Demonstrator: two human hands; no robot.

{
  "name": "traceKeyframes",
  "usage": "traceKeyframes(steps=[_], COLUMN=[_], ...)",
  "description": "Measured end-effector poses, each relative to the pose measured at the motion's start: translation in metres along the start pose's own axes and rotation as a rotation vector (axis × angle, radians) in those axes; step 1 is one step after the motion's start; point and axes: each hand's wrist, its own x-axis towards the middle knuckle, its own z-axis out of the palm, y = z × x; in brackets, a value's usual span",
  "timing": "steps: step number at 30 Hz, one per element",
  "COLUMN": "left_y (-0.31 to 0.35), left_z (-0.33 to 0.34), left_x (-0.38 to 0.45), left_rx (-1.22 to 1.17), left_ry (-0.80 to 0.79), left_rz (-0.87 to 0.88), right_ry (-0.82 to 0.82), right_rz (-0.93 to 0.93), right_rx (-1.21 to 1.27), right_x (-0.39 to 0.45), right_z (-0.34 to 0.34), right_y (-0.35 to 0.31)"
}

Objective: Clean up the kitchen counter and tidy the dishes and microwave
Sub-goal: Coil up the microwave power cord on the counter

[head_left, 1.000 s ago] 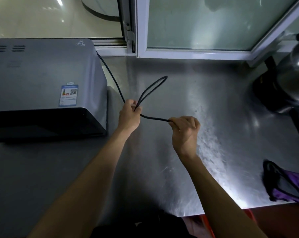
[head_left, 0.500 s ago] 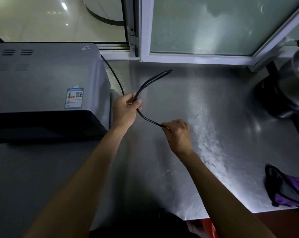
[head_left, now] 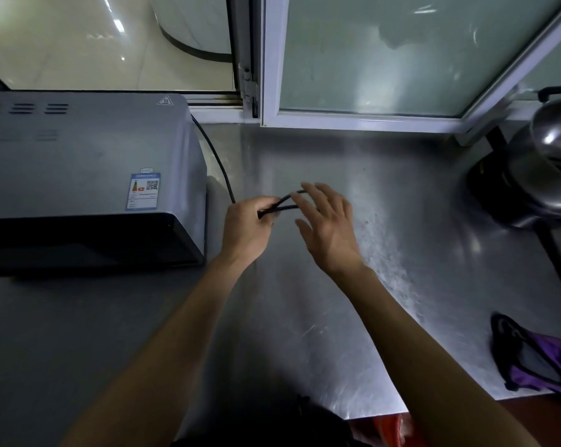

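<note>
The microwave (head_left: 88,175) stands at the left side of the steel worktop (head_left: 385,253), against its back edge. Its black cord (head_left: 219,162) runs from the rear corner to the left hand (head_left: 246,227), which pinches a folded loop above the worktop's middle. The right hand (head_left: 329,227) is spread, fingers loose, touching the loop's far end. A purple cloth (head_left: 543,359) lies at the front right corner, a metal pot (head_left: 550,162) at the right edge.
</note>
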Motion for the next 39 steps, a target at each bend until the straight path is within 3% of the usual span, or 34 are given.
traceKeyframes(steps=[4, 11, 23, 39], left_y=[-0.004, -0.018, -0.042, -0.034], left_z=[-0.006, -0.020, -0.030, -0.028], left_x=[-0.008, -0.018, -0.015, 0.020], left_rx=[0.069, 0.037, 0.249, 0.266], left_ry=[-0.048, -0.040, -0.137, -0.153], left_rz=[0.052, 0.113, 0.354, 0.445], right_ry=[-0.181, -0.211, -0.079, 0.110], right_rz=[-0.028, -0.017, -0.024, 0.107], right_rx=[-0.011, 0.079, 0.100, 0.156], right_x=[0.002, 0.001, 0.009, 0.053], right_z=[0.010, 0.003, -0.018, -0.066], right_y=[0.006, -0.002, -0.021, -0.008])
